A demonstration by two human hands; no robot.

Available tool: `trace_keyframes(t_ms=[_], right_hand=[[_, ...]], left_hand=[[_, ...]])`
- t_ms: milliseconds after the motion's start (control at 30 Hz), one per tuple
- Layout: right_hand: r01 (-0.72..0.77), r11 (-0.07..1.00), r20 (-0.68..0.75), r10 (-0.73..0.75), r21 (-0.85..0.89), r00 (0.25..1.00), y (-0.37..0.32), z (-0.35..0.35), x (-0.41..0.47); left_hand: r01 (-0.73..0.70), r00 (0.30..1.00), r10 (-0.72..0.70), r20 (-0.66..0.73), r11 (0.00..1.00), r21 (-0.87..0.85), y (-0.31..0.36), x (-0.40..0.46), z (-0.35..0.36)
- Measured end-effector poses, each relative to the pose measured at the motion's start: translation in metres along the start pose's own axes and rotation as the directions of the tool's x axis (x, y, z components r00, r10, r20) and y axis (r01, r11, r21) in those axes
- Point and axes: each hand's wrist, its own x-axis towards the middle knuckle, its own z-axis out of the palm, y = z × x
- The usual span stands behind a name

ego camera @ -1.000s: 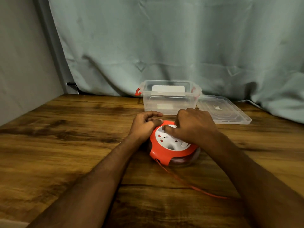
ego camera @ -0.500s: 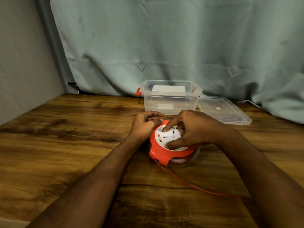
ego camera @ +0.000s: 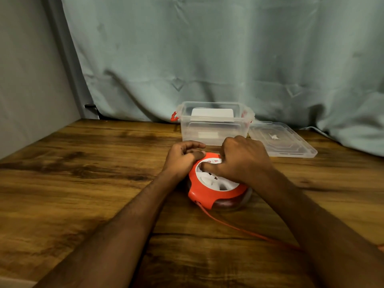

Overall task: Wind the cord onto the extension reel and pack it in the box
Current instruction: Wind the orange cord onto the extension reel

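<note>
Since half a second ago the right hand (ego camera: 243,161) has swung round on top of the extension reel (ego camera: 216,183): its knuckles now face the camera and one finger pokes into a recess near the left edge of the white socket face, which looks like another part-turn of the winding hub. Its other fingers are curled over the face. The left hand (ego camera: 182,157) has not shifted; its fingers are bent against the reel's orange rim at the far left, steadying it.

Resting on the wooden desk (ego camera: 83,183), the reel lies flat just in front of the clear plastic box (ego camera: 214,125). An orange cord (ego camera: 239,227) runs out of the reel's near edge, trailing toward the lower right under the right forearm, so some length remains unwound; how much cannot be told, as it leaves view.

Winding appears to be under way but unfinished. Packing has not begun: the box stands open with something white inside, and its lid (ego camera: 280,140) lies flat just to its right. Left to do are the rest of the winding and setting the reel in the box.
</note>
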Motion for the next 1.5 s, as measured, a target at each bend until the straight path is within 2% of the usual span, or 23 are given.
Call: trace_keyframes(t_ms=[267,367,467,633,833,967,1133,1300,1500], right_hand=[[-0.034,0.999,0.030,0.034,0.028,0.999,0.002,0.002,0.003],[0.105,0.987,0.046,-0.111,0.123,0.993,0.008,-0.007,0.002],[0.245,0.936,0.123,-0.283,0.255,0.951,0.016,-0.023,-0.003],[0.270,0.907,0.242,-0.355,0.323,0.903,0.018,-0.027,-0.004],[0.238,0.932,0.244,-0.307,0.274,0.920,0.022,-0.019,0.000],[0.174,0.965,0.132,-0.202,0.195,0.970,0.019,-0.008,0.002],[0.138,0.985,0.006,-0.139,0.104,0.990,0.009,0.001,0.003],[0.043,0.999,-0.016,-0.043,-0.006,0.999,0.004,0.000,0.000],[-0.021,1.000,0.027,0.021,-0.003,0.999,0.003,0.002,0.002]], left_hand=[[-0.010,1.000,0.010,-0.005,1.000,0.027,0.001,0.000,0.001],[-0.015,1.000,0.015,0.000,1.000,0.023,0.003,-0.001,0.000],[-0.028,1.000,0.027,0.009,0.999,0.029,0.005,-0.003,0.000],[-0.026,1.000,0.026,0.009,0.999,0.026,0.004,-0.003,0.001],[-0.013,1.000,0.012,0.005,1.000,0.022,0.006,-0.005,0.001],[-0.008,1.000,0.008,0.006,1.000,-0.002,0.006,-0.004,0.002],[-0.018,1.000,0.018,0.016,1.000,-0.001,0.006,-0.005,0.000],[-0.005,1.000,0.006,0.022,1.000,-0.013,0.004,-0.004,0.000],[-0.011,1.000,0.011,0.013,1.000,-0.002,0.005,-0.004,0.002]])
